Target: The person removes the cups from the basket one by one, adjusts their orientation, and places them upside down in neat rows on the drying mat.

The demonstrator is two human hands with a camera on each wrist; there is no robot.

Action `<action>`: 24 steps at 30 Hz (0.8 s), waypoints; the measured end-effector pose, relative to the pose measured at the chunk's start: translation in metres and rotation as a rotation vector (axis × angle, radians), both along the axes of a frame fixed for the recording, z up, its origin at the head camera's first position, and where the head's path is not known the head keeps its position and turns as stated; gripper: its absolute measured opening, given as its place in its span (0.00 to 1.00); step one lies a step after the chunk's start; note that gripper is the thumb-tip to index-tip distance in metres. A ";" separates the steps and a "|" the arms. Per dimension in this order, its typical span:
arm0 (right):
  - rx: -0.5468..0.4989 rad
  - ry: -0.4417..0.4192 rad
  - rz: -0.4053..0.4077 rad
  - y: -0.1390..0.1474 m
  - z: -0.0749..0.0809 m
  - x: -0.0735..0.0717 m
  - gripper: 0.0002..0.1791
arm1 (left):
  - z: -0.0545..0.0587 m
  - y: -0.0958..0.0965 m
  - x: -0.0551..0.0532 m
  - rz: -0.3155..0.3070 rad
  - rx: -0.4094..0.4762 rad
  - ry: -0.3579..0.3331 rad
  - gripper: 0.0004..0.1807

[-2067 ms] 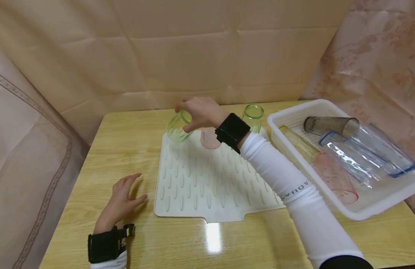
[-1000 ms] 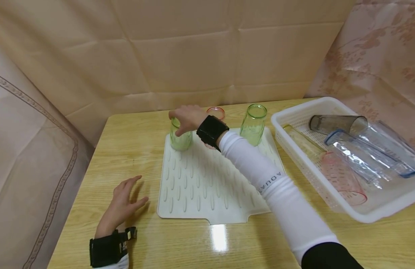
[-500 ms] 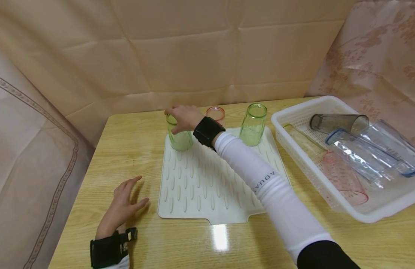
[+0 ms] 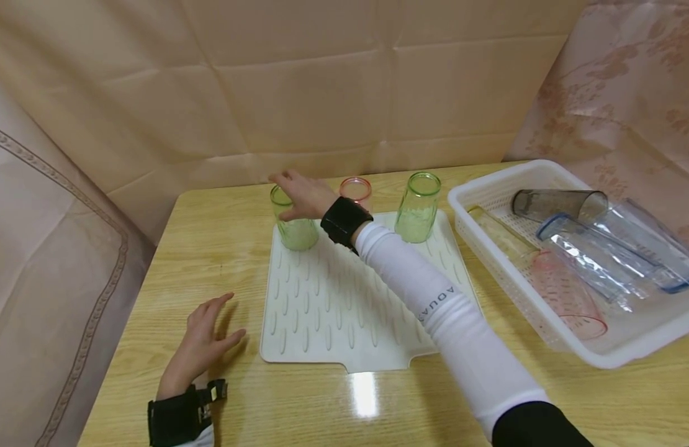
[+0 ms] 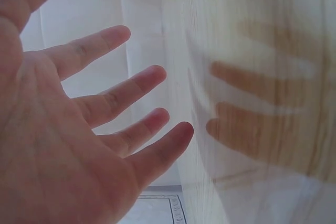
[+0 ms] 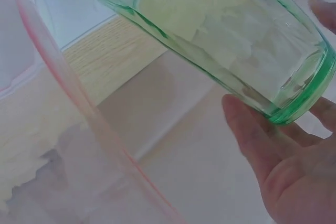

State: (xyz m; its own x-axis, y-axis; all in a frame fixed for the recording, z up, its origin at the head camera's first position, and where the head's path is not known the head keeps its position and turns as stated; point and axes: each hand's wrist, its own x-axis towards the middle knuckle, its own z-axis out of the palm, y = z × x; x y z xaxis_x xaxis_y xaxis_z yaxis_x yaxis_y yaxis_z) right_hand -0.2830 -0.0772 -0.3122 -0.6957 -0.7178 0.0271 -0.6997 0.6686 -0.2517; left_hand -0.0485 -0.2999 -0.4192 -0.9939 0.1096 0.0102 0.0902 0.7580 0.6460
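A green glass tumbler [image 4: 297,233] stands upside down on the back left corner of the white ribbed drying mat [image 4: 330,298]. Over its raised base is my right hand [image 4: 306,197], fingers spread and loose. In the right wrist view, the fingers flank the green base without curling round it; whether one still touches is hard to tell. A pink tumbler [image 4: 356,189], partly hidden by the wrist, stands upside down beside it. Farther right is a second upturned green tumbler [image 4: 417,212]. My left hand [image 4: 202,340] hovers low over the table left of the mat, fingers spread, holding nothing.
A white plastic basket [image 4: 506,298] at right holds several lying glasses: a grey one [image 4: 557,206], a pink one [image 4: 565,295], a yellow one [image 4: 501,236] and clear blue-rimmed ones [image 4: 598,261]. A beige cloth [image 4: 322,93] hangs behind the wooden table [image 4: 210,248].
My right hand brought the green tumbler down onto the mat's back left corner, and its fingers have since loosened and lifted slightly from the base. The left hand has stayed put.
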 end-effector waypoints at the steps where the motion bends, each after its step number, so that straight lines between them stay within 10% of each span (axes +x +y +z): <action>1: -0.017 0.004 0.009 0.001 -0.001 0.000 0.45 | 0.000 0.001 0.000 0.002 -0.004 0.000 0.39; 24: -0.230 0.161 0.053 0.067 0.032 0.012 0.42 | 0.009 0.008 -0.016 -0.064 -0.040 0.083 0.38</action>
